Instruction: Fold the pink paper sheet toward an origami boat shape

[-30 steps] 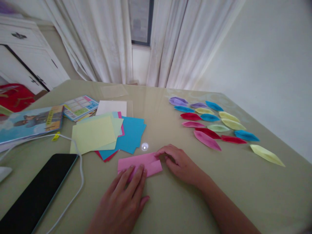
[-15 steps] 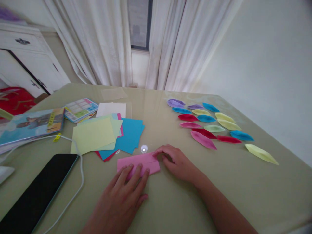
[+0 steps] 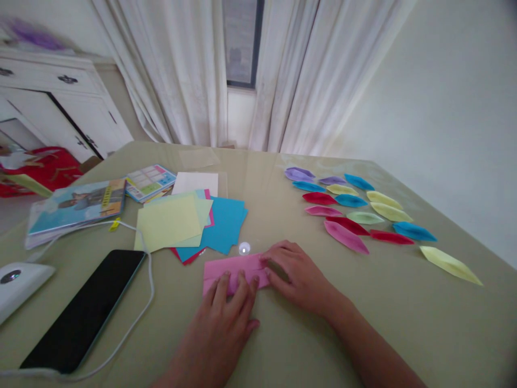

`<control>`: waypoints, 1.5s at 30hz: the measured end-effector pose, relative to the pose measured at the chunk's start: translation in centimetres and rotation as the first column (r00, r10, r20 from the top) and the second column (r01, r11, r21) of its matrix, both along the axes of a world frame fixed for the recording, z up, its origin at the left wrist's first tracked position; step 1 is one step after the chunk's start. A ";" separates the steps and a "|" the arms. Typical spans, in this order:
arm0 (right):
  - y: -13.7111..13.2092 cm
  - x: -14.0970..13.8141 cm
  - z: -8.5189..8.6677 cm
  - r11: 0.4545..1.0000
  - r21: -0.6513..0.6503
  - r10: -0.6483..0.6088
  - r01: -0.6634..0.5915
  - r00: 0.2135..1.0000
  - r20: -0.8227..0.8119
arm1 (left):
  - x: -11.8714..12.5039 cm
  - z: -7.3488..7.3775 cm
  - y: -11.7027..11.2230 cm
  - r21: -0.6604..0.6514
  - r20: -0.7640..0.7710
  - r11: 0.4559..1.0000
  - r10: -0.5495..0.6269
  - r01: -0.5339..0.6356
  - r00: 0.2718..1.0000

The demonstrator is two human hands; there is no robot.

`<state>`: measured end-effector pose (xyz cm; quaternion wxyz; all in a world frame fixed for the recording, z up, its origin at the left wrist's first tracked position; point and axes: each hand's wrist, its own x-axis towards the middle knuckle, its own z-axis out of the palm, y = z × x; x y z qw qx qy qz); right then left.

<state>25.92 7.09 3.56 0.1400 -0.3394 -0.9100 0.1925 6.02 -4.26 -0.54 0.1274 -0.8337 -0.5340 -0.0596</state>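
A folded strip of pink paper (image 3: pixel 236 264) lies on the table in front of me, a crease running along its length. My left hand (image 3: pixel 226 323) rests on its lower edge with the fingers spread and pressing down. At the paper's right end, my right hand (image 3: pixel 297 277) has curled fingers and thumb closed on the edge, the index fingertip on the upper corner. Just beyond the paper sits a small round white spot (image 3: pixel 244 248), perhaps a clear disc or a reflection.
Left of the pink paper are loose sheets, yellow (image 3: pixel 167 221) and blue (image 3: pixel 226 221), near a booklet (image 3: pixel 76 207). A black phone (image 3: pixel 86 307) and a white cable (image 3: pixel 151 269) lie nearer. Several folded paper pieces, including a pink one (image 3: pixel 346 237), are spread at right.
The view has swung slightly left, so the scene sits further right. My right thumb has come down against the paper's right edge; my left hand stays on the paper.
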 end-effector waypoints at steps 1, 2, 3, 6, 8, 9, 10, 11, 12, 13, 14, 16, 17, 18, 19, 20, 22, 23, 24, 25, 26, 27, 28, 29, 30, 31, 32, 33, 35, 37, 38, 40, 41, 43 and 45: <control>-0.5 -0.4 0.1 0.999 0.036 0.003 -0.005 0.998 0.059 | 0.0 -0.1 0.0 0.011 0.004 1.000 0.002 -0.002 1.000; -1.1 -0.8 0.2 0.997 0.080 -0.001 -0.008 0.993 0.117 | 0.0 -0.2 -0.1 0.019 0.009 1.000 -0.003 0.003 1.000; -1.8 -1.2 0.2 0.993 0.115 0.004 -0.024 0.985 0.171 | 0.0 -0.3 -0.1 0.022 0.015 1.000 -0.008 0.008 1.000; -4.0 -1.7 -0.4 0.979 0.195 0.012 -0.059 0.973 0.230 | 0.1 -0.3 -0.1 0.004 0.043 1.000 -0.001 0.001 0.999; -5.3 -1.5 -1.2 0.977 0.213 -0.034 -0.013 0.976 0.216 | 0.2 -0.3 -0.2 -0.007 0.066 1.000 0.019 -0.018 0.998; -5.7 -1.3 -1.7 0.976 0.217 -0.065 0.019 0.976 0.209 | 0.2 -0.4 -0.3 -0.011 0.075 1.000 0.024 -0.023 0.997; -6.0 -1.0 -2.2 0.975 0.218 -0.090 0.045 0.975 0.201 | 0.2 -0.4 -0.4 -0.014 0.082 1.000 0.023 -0.022 0.996; -6.2 -0.8 -2.6 0.976 0.214 -0.092 0.048 0.976 0.199 | 0.2 -0.5 -0.4 -0.016 0.087 1.000 0.019 -0.018 0.996; -6.4 -0.6 -3.0 0.977 0.205 -0.101 0.058 0.973 0.206 | 0.2 -0.5 -0.5 -0.020 0.091 1.000 0.025 -0.023 0.996; -6.4 -0.4 -3.4 0.977 0.199 -0.116 0.074 0.971 0.209 | 0.0 -0.5 -0.5 -0.019 0.096 1.000 0.026 -0.024 0.995; -6.5 -0.4 -3.7 0.977 0.195 -0.127 0.086 0.969 0.213 | -0.2 -0.5 -0.6 -0.014 0.101 1.000 0.023 -0.022 0.995; -6.5 -0.4 -4.0 0.974 0.197 -0.153 0.111 0.966 0.209 | -1.2 -0.6 -0.8 0.005 0.107 1.000 -0.008 0.008 0.994; -6.5 -0.5 -4.0 0.973 0.198 -0.161 0.120 0.965 0.208 | -1.9 -0.7 -1.0 0.014 0.108 1.000 -0.029 0.028 0.994; -6.6 -0.6 -4.0 0.972 0.196 -0.168 0.126 0.963 0.211 | -2.9 -0.8 -1.2 0.023 0.108 0.999 -0.049 0.047 0.993; -6.6 -0.7 -4.0 0.973 0.193 -0.170 0.129 0.962 0.216 | -4.1 -1.0 -1.6 0.029 0.108 0.998 -0.053 0.050 0.993; -6.6 -0.7 -3.9 0.973 0.190 -0.170 0.129 0.961 0.219 | -5.5 -1.2 -2.1 0.038 0.106 0.998 -0.051 0.047 0.993; -6.6 -0.8 -3.9 0.975 0.183 -0.168 0.129 0.961 0.219 | -8.2 -1.5 -3.2 0.058 0.084 0.998 -0.014 0.009 0.996; -6.7 -0.8 -3.8 0.975 0.179 -0.168 0.130 0.962 0.216 | -9.4 -1.5 -3.7 0.082 0.074 0.997 0.000 -0.006 0.997; -6.7 -0.8 -3.8 0.975 0.176 -0.170 0.133 0.962 0.212 | -10.2 -1.5 -4.2 0.098 0.065 0.995 0.023 -0.029 0.998; -6.7 -0.8 -3.8 0.976 0.173 -0.170 0.134 0.963 0.209 | -10.5 -1.2 -4.6 0.128 0.073 0.991 0.038 -0.047 0.997; -6.7 -0.8 -3.9 0.976 0.171 -0.172 0.137 0.964 0.205 | -10.2 -0.9 -4.7 0.151 0.092 0.986 0.056 -0.070 0.994; -6.7 -0.8 -3.9 0.975 0.170 -0.176 0.142 0.964 0.201 | -9.4 -0.4 -4.6 0.160 0.109 0.984 0.060 -0.077 0.992; -6.7 -0.9 -3.9 0.975 0.168 -0.181 0.148 0.964 0.196 | -8.2 0.0 -4.2 0.156 0.130 0.984 0.067 -0.087 0.989; -6.8 -0.9 -3.9 0.974 0.166 -0.186 0.155 0.963 0.193 | -6.6 0.5 -3.5 0.150 0.149 0.986 0.050 -0.073 0.988; -6.8 -0.9 -3.9 0.973 0.166 -0.191 0.161 0.963 0.189 | -4.8 0.8 -2.5 0.134 0.163 0.991 0.010 -0.032 0.987; -6.8 -0.9 -3.9 0.973 0.165 -0.192 0.162 0.963 0.187 | -3.2 1.0 -1.3 0.122 0.191 0.993 -0.019 -0.005 0.981; -6.8 -0.9 -3.9 0.973 0.166 -0.189 0.159 0.964 0.186 | -1.7 1.0 0.2 0.099 0.210 0.995 -0.030 0.009 0.977; -6.8 -1.0 -3.9 0.974 0.167 -0.183 0.153 0.965 0.188 | -0.7 0.8 1.6 0.074 0.221 0.997 -0.026 0.010 0.975; -6.7 -0.9 -3.9 0.975 0.173 -0.175 0.142 0.966 0.190 | 0.3 -0.2 4.2 -0.012 0.212 0.998 -0.050 0.053 0.976; -6.7 -0.7 -4.0 0.974 0.183 -0.172 0.137 0.966 0.192 | 0.0 -1.5 5.9 -0.076 0.196 0.989 -0.109 0.126 0.974; -6.7 -0.5 -4.0 0.971 0.194 -0.175 0.137 0.966 0.192 | -0.4 -2.1 6.4 -0.081 0.198 0.987 -0.119 0.137 0.973; -6.8 0.1 -4.1 0.965 0.221 -0.183 0.138 0.963 0.199 | -1.1 -2.9 6.6 -0.070 0.205 0.987 -0.126 0.143 0.971; -7.0 0.5 -4.1 0.962 0.237 -0.189 0.139 0.960 0.205 | -1.3 -3.2 6.4 -0.061 0.212 0.988 -0.123 0.139 0.969; -7.2 1.3 -4.1 0.953 0.266 -0.205 0.143 0.952 0.225 | -1.3 -3.1 6.1 -0.057 0.230 0.989 -0.120 0.136 0.966; -7.4 1.7 -4.0 0.940 0.301 -0.239 0.163 0.943 0.233 | -1.2 -2.8 5.9 -0.069 0.253 0.988 -0.118 0.139 0.960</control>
